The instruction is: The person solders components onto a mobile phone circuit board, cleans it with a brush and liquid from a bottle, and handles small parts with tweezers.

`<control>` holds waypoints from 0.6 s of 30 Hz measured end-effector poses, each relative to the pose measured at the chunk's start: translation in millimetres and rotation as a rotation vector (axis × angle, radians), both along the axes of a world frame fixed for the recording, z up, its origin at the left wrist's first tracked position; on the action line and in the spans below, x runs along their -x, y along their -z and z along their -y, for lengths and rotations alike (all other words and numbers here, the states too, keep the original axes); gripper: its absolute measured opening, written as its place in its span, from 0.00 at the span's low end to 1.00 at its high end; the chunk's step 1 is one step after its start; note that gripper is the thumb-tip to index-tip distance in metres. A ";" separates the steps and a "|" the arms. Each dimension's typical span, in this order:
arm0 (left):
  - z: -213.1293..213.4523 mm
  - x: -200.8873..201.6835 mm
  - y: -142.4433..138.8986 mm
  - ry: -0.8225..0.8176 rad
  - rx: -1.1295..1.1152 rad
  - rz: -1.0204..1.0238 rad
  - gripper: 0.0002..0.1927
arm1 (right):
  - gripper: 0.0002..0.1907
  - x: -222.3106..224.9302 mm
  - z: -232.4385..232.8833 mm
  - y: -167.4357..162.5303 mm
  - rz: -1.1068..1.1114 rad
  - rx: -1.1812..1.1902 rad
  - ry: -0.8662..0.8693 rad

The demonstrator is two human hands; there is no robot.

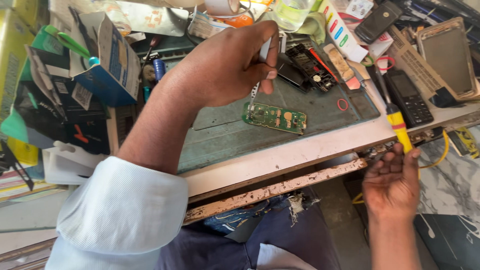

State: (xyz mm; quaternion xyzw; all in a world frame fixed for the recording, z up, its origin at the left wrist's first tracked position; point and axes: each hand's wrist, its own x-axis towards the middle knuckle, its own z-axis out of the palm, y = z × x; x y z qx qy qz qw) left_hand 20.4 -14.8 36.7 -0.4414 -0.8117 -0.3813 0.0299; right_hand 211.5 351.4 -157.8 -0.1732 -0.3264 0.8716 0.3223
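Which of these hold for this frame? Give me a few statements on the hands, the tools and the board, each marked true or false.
1. The left hand holds tweezers whose tip touches the green circuit board. True.
2. The right hand holds a pair of scissors. False: it holds a yellow-handled soldering iron.
3. The circuit board lies on a grey-green work mat. True.
4. The soldering iron's tip rests on the circuit board. False: it points away, toward the black keypad phone.
5. A red rubber band lies on the mat. True.
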 end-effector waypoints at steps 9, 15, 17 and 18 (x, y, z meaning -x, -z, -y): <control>-0.9 -1.2 -3.3 -0.014 0.027 0.020 0.07 | 0.15 10.9 15.9 -19.2 0.026 0.029 0.025; -0.4 -1.5 -2.7 -0.015 0.029 0.001 0.07 | 0.15 0.5 29.3 -23.9 0.005 0.069 0.015; -0.1 -1.1 -2.5 -0.020 0.030 -0.007 0.07 | 0.15 -6.1 34.3 -21.1 0.058 0.059 0.032; 0.0 -1.2 -1.9 -0.024 0.033 0.000 0.07 | 0.14 -10.5 36.9 -20.1 0.140 -0.033 0.043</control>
